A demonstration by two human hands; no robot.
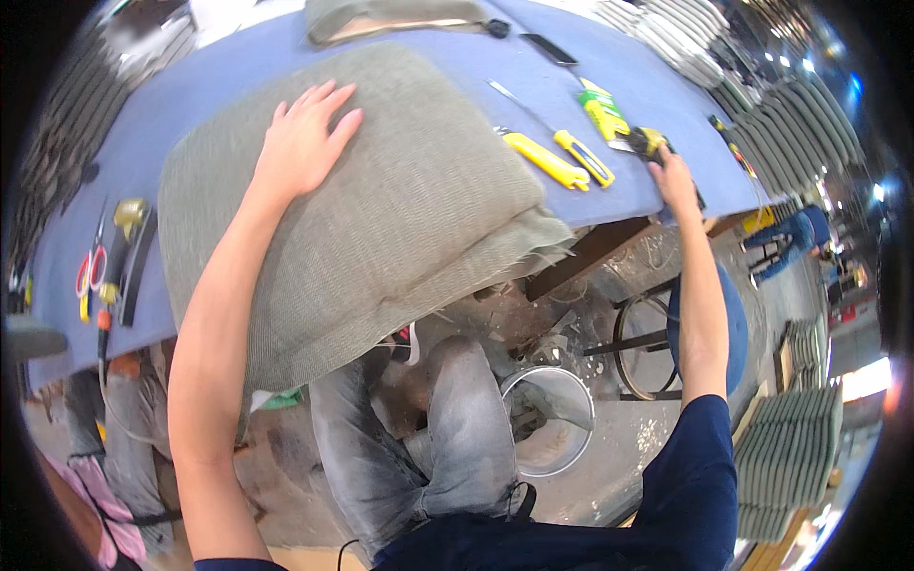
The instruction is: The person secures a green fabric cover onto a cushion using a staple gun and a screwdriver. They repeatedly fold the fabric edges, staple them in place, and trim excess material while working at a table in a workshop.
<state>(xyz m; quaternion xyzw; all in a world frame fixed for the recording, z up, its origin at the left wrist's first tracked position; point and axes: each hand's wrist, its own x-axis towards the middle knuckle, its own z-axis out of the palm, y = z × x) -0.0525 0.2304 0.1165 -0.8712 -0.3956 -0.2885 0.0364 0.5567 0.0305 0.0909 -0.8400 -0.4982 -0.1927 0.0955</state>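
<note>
A grey-green fabric-covered seat cushion (409,181) lies on the blue table (657,86), its frayed front edge overhanging my knees. My left hand (303,143) rests flat on its upper left part, fingers spread. Off to the right, my right hand (674,179) is wrapped round a yellowish-and-black staple gun (647,143) at the table's edge; the palm side is hidden. Between that tool and the cushion lie a yellow-handled screwdriver (588,160) and a yellow utility knife (547,160). A green-and-yellow box (602,109) touches or nearly touches the staple gun.
Red-handled scissors (93,271) and another staple gun (124,221) with a hose lie at the left. Another cushion (400,17) is at the back. Below stand a white bucket (583,409) and a blue stool (731,324). Stacked cushion pieces (795,447) line the right. Another person (133,428) sits left.
</note>
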